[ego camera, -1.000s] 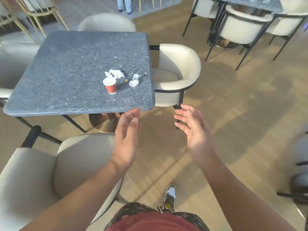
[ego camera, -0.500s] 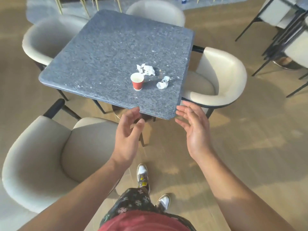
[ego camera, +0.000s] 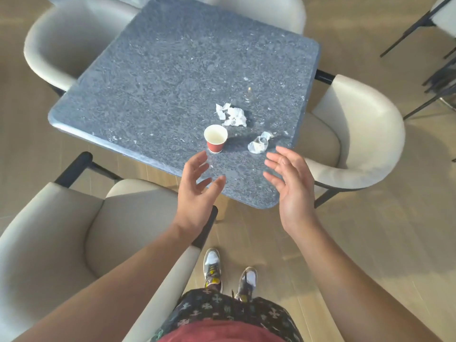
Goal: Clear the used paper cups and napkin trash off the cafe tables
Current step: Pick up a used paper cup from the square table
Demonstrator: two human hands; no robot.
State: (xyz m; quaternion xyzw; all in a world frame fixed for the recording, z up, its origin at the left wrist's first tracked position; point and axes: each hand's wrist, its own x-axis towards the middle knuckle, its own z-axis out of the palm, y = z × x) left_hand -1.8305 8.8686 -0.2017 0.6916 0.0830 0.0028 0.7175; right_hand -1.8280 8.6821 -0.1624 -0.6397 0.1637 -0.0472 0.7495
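A red paper cup (ego camera: 215, 141) with a white inside stands upright near the close corner of the grey stone table (ego camera: 158, 77). Behind it lies a crumpled white napkin (ego camera: 232, 115). To the cup's right lies a second crumpled napkin wad (ego camera: 259, 143). My left hand (ego camera: 198, 191) hovers just below the cup, fingers spread, holding nothing. My right hand (ego camera: 288, 183) is open too, palm facing left, its fingertips just short of the right wad.
Cream armchairs ring the table: one at the near left (ego camera: 56, 243), one on the right (ego camera: 357, 134), one at the far left (ego camera: 64, 38), one behind (ego camera: 266, 11). Black chair legs (ego camera: 419, 28) stand at the upper right. The floor is light wood.
I have stepped closer to the table. Both open hands have moved forward and now reach over its near corner, close to the cup and the right wad.
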